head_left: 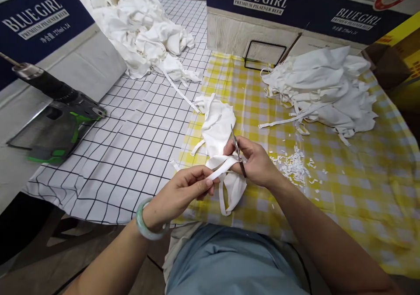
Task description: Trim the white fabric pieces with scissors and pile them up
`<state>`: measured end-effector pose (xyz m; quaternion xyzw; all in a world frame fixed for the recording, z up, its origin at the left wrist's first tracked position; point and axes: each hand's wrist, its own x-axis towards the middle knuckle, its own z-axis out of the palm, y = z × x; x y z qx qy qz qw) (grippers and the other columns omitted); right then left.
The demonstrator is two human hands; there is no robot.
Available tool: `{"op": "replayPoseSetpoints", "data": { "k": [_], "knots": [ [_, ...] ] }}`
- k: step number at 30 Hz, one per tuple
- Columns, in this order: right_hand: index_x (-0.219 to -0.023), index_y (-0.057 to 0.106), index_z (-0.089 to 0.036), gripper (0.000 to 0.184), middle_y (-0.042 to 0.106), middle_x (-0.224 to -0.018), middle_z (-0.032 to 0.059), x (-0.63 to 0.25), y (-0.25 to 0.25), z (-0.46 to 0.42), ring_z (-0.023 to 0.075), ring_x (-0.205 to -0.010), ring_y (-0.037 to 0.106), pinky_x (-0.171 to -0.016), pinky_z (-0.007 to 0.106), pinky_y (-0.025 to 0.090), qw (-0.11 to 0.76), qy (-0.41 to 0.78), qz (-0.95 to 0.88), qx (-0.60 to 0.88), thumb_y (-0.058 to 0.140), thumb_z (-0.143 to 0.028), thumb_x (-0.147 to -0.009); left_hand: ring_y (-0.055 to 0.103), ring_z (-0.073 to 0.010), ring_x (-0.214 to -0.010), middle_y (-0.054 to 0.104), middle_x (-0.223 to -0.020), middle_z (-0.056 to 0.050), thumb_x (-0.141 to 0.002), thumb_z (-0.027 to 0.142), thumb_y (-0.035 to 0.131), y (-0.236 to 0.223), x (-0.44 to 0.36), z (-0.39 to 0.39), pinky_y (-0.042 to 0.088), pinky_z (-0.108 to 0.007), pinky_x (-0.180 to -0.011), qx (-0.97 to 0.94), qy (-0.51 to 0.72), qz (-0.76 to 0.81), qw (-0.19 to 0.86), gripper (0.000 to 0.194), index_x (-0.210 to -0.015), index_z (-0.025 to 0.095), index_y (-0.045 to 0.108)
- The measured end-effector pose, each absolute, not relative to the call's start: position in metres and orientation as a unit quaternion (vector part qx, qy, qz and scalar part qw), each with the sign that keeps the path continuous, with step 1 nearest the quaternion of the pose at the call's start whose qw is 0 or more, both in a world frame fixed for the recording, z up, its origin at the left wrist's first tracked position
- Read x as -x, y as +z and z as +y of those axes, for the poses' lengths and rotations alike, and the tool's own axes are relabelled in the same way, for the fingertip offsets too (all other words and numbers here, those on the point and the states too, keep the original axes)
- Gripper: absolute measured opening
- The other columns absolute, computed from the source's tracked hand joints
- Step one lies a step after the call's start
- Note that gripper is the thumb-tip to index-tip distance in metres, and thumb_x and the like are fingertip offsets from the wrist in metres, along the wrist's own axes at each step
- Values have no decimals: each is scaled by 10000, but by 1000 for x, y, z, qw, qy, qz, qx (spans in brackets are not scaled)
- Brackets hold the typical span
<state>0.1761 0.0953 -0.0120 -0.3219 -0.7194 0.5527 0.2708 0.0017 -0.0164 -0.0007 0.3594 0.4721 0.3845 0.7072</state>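
My left hand (pixel 188 185) pinches the edge band of a white bra (pixel 218 124) between thumb and fingers. A jade-green bangle (pixel 141 220) circles that wrist. My right hand (pixel 257 161) is closed around the other end of the band, with small scissors (pixel 236 145) lying across its fingers, blades pointing away from me. Between the two hands the band is stretched. One cup spreads out beyond my hands and the other hangs below them; a thin strap lies to the left. Part of the scissors' handle is hidden by my right hand.
Many small white clippings (pixel 295 166) lie on the yellow checked cloth (pixel 344 207). A pile of white bras (pixel 328 85) sits at right, a larger white heap (pixel 131 19) at back left. Beer cartons (pixel 262 28) stand behind. A tool with green trim (pixel 65 116) is at left.
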Motion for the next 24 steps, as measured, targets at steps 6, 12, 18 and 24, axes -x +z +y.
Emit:
{"op": "replayPoseSetpoints", "data": {
  "k": [6, 12, 18, 24],
  "knots": [
    [-809, 569, -181, 187, 572, -831, 7, -183, -3, 103, 144, -772, 542, -718, 267, 441, 255, 540, -762, 252, 674, -109, -672, 412, -76, -531, 567, -702, -9, -946, 413, 503, 11, -3, -5, 329, -211, -500, -384, 355, 449, 725, 323, -999, 147, 677],
    [-1008, 628, -160, 266, 625, -926, 38, -175, 2, 114, 153, -846, 600, -757, 263, 486, 80, 657, -739, 126, 699, -263, -774, 404, -78, -506, 604, -651, 12, -925, 162, 487, 36, 19, -17, 300, -240, -526, -714, 294, 549, 321, 216, -1016, 163, 684],
    [-763, 629, -178, 38, 591, -785, 5, -151, -1, 113, 140, -756, 577, -737, 268, 485, 93, 575, -803, 125, 667, -177, -756, 395, -103, -491, 524, -567, 22, -862, 206, 556, 42, 31, -36, 262, -254, -498, -653, 317, 640, 251, 151, -919, 202, 695],
    [-820, 626, -201, 86, 604, -839, 24, -157, 2, 110, 180, -834, 601, -819, 335, 492, 299, 510, -784, 190, 658, -161, -752, 245, -84, -482, 305, -530, 54, -947, 403, 472, 12, 16, -37, 248, -223, -480, -308, 445, 503, 674, 327, -902, 160, 687]
  ]
}}
